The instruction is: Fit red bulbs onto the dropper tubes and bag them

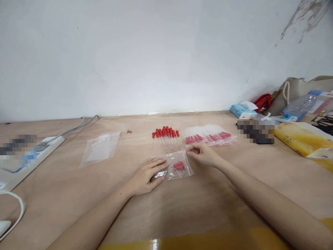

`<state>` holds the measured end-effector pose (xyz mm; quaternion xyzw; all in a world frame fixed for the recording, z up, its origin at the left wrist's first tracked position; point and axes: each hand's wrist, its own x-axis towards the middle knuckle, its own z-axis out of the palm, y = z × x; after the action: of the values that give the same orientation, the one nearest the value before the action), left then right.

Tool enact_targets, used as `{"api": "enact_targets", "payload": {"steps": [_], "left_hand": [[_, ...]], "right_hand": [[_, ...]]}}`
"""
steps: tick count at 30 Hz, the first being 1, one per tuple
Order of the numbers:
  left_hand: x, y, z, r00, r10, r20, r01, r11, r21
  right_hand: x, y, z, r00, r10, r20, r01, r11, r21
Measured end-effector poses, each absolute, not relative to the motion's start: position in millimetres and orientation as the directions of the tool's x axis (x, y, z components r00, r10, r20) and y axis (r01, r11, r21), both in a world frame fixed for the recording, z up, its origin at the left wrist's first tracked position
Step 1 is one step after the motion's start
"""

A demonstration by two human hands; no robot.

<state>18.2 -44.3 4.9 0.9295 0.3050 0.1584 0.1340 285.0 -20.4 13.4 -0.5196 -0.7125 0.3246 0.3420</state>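
A clear zip-lock bag point(170, 177) lies in front of me with red-bulbed droppers point(178, 165) inside. My left hand point(148, 175) rests on its left part, fingers stretched out and pressing it to the table. At the bag's upper right corner my right hand point(201, 154) has thumb and fingers pinched together on its edge. Just beyond the bag is a cluster of loose glass droppers with red rubber bulbs point(165, 131). To their right, several filled bags point(221, 139) lie overlapping, red bulbs showing through. Flat, unfilled bags point(101, 149) are off to the left.
On the left sits a white power strip point(49, 149) with a grey cable. A yellow tissue pack point(299, 139), a blue box point(241, 111), a plastic bottle point(301, 104) and a dark blurred object point(265, 139) crowd the right. A white wall point(156, 62) backs the table.
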Motion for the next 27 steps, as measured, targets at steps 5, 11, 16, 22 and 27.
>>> {"api": "enact_targets", "payload": {"steps": [5, 11, 16, 22, 27], "left_hand": [[18, -43, 4, 0.767, 0.61, 0.198, 0.521, -0.773, 0.361], [18, -44, 8, 0.774, 0.608, 0.176, 0.521, -0.769, 0.37], [17, -43, 7, 0.78, 0.603, 0.164, 0.529, -0.777, 0.341], [17, -43, 6, 0.775, 0.611, 0.162, 0.537, -0.772, 0.342], [17, -44, 7, 0.77, 0.621, 0.148, 0.551, -0.763, 0.339]], "right_hand": [[266, 37, 25, 0.053, 0.988, 0.145, 0.819, 0.04, -0.572], [239, 84, 14, 0.093, 0.995, 0.03, 0.83, -0.061, -0.555], [242, 80, 22, 0.11, 0.992, 0.056, 0.785, -0.053, -0.617], [286, 16, 12, 0.184, 0.962, 0.202, 0.408, 0.112, -0.906], [302, -25, -14, 0.336, 0.918, 0.21, 0.01, 0.219, -0.976]]}}
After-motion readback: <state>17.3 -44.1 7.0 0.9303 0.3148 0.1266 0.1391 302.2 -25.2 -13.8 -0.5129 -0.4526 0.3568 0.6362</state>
